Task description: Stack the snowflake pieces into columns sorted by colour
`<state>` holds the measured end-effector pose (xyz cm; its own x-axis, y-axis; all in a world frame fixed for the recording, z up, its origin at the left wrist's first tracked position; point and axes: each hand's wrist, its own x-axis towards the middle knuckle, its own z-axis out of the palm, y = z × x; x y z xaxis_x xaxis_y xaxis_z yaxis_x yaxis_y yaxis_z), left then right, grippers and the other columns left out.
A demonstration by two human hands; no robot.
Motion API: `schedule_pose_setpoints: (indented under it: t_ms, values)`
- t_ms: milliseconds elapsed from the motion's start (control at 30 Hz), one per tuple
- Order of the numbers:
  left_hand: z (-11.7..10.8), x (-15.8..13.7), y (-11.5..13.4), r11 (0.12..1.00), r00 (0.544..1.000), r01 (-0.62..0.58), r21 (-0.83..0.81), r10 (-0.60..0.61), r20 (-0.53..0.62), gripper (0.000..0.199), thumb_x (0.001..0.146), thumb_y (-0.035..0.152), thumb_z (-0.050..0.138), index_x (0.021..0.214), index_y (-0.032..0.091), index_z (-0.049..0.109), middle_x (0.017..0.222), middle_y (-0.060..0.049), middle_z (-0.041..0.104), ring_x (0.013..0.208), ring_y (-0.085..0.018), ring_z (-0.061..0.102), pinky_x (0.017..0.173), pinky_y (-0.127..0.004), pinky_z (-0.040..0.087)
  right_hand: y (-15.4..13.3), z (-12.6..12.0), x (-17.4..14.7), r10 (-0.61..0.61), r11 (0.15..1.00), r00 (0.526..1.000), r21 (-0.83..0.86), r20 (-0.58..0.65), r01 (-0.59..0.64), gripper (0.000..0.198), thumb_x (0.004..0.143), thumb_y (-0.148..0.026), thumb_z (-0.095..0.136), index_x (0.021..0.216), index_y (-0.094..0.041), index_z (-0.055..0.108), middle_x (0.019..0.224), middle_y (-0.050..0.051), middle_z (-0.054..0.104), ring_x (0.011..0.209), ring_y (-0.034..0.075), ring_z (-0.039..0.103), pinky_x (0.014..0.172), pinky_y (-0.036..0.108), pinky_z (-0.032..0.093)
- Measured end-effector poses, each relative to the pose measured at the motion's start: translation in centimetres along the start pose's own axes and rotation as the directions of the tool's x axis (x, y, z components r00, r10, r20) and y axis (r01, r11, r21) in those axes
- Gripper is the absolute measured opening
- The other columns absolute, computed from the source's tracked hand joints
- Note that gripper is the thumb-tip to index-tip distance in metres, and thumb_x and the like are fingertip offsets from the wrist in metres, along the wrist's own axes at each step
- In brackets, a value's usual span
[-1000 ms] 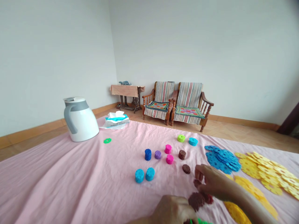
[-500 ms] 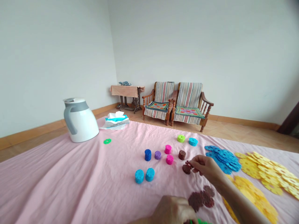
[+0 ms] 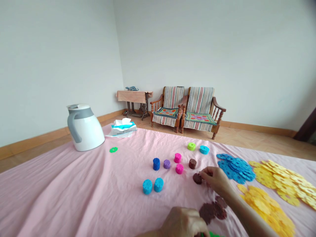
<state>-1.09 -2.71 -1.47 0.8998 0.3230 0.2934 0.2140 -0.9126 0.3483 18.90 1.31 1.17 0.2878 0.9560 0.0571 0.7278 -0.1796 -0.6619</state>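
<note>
Brown all over, the low stack (image 3: 197, 179) sits on the pink cloth (image 3: 111, 204), right of centre. At its right rim is the right hand (image 3: 216, 179), thumb and fingers drawn together, seemingly pinching the edge; gripping from the side leaves most of the top face uncovered, which probably helps in lining up the rims. Nearer the person, loose brown discs (image 3: 206, 212) overlap flat, within easy reach. Beside them the left hand (image 3: 184, 221) rests with its fingers curled; green pieces (image 3: 214, 234) show at its edge, but I cannot tell whether it pinches any.

Just beyond the low stack stands a taller brown stack (image 3: 192, 163), near two pink stacks (image 3: 179, 169). A purple stack (image 3: 167, 164) and a dark blue stack (image 3: 156, 163) stand further left, spaced apart, likely so none gets knocked. To the right, a blue heap (image 3: 237, 168) and a yellow heap (image 3: 269, 210) lie separated by colour, presumably for easy picking. Well apart, at far left, are the jug (image 3: 89, 131) and tissue box (image 3: 123, 128), probably out of the way.
</note>
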Motion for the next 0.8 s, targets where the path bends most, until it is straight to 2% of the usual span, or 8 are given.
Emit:
schedule_pose_setpoints:
  t_ms: [167, 267, 400, 500, 633, 700, 800]
  values:
    - [0.3, -0.1, -0.2, 1.000, 1.000, -0.005, 0.005, 0.005, -0.012, 0.006, 0.077, 0.019, 0.072, 0.075, 0.015, 0.068, 0.066, 0.003, 0.067, 0.059, -0.009, 0.058, 0.052, -0.017, 0.037, 0.1, -0.6, 0.0, -0.063, 0.998, 0.998, 0.025, -0.022, 0.063, 0.020, 0.075, -0.032, 0.054, 0.064, -0.019, 0.066, 0.062, 0.003, 0.068, 0.059, 0.018, 0.063, 0.054, 0.026, 0.043]
    - [0.7, -0.1, -0.4, 1.000, 0.999, -0.014, -0.006, 0.014, -0.029, 0.009, 0.080, 0.022, 0.070, 0.074, 0.016, 0.068, 0.066, 0.003, 0.067, 0.061, -0.009, 0.059, 0.052, -0.017, 0.038, -0.3, -0.6, -0.4, -0.148, 0.988, 0.989, 0.045, 0.008, 0.148, 0.019, 0.072, -0.033, 0.057, 0.080, -0.020, 0.067, 0.079, 0.004, 0.072, 0.069, 0.020, 0.065, 0.062, 0.028, 0.047]
    - [1.2, -0.2, -0.7, 1.000, 0.998, -0.018, -0.021, 0.017, -0.057, 0.013, 0.081, 0.024, 0.070, 0.070, 0.016, 0.067, 0.065, 0.003, 0.067, 0.062, -0.010, 0.060, 0.053, -0.018, 0.038, -0.5, 0.2, -1.2, -0.253, 0.967, 0.967, 0.008, 0.010, 0.253, 0.031, 0.067, -0.025, 0.058, 0.097, -0.019, 0.063, 0.098, 0.007, 0.069, 0.086, 0.022, 0.064, 0.077, 0.031, 0.048]
    - [1.4, -0.2, -0.8, 1.000, 0.998, -0.021, -0.023, 0.020, -0.061, 0.017, 0.082, 0.025, 0.068, 0.067, 0.016, 0.066, 0.066, 0.003, 0.068, 0.063, -0.010, 0.061, 0.054, -0.018, 0.039, -0.2, 1.0, -1.4, -0.296, 0.954, 0.955, -0.043, 0.011, 0.297, 0.037, 0.065, -0.019, 0.055, 0.101, -0.018, 0.060, 0.098, 0.008, 0.068, 0.091, 0.023, 0.062, 0.083, 0.034, 0.046]
    - [1.2, -0.1, -0.7, 0.999, 0.999, -0.034, 0.008, 0.034, -0.033, 0.007, 0.079, 0.021, 0.071, 0.074, 0.016, 0.068, 0.069, 0.003, 0.069, 0.064, -0.010, 0.062, 0.054, -0.018, 0.039, 0.0, 1.7, -1.3, -0.307, 0.949, 0.951, -0.069, 0.024, 0.308, 0.039, 0.066, -0.017, 0.052, 0.105, -0.016, 0.059, 0.101, 0.011, 0.067, 0.094, 0.023, 0.062, 0.086, 0.035, 0.045]
    - [0.9, 0.0, -0.5, 0.999, 0.999, -0.031, 0.016, 0.031, -0.016, 0.006, 0.077, 0.019, 0.072, 0.076, 0.015, 0.068, 0.070, 0.003, 0.070, 0.064, -0.010, 0.062, 0.054, -0.018, 0.039, -0.2, 1.3, -1.3, -0.297, 0.952, 0.954, -0.072, 0.030, 0.298, 0.040, 0.067, -0.018, 0.052, 0.106, -0.016, 0.058, 0.101, 0.010, 0.067, 0.094, 0.023, 0.062, 0.086, 0.034, 0.046]
    - [0.4, 0.0, -0.2, 1.000, 1.000, -0.012, 0.009, 0.012, -0.001, 0.006, 0.077, 0.019, 0.073, 0.077, 0.015, 0.069, 0.070, 0.002, 0.070, 0.063, -0.010, 0.061, 0.055, -0.017, 0.039, -0.9, -0.8, -1.4, -0.276, 0.954, 0.958, -0.099, 0.081, 0.283, 0.037, 0.069, -0.021, 0.054, 0.106, -0.016, 0.058, 0.097, 0.009, 0.067, 0.090, 0.022, 0.063, 0.082, 0.033, 0.046]
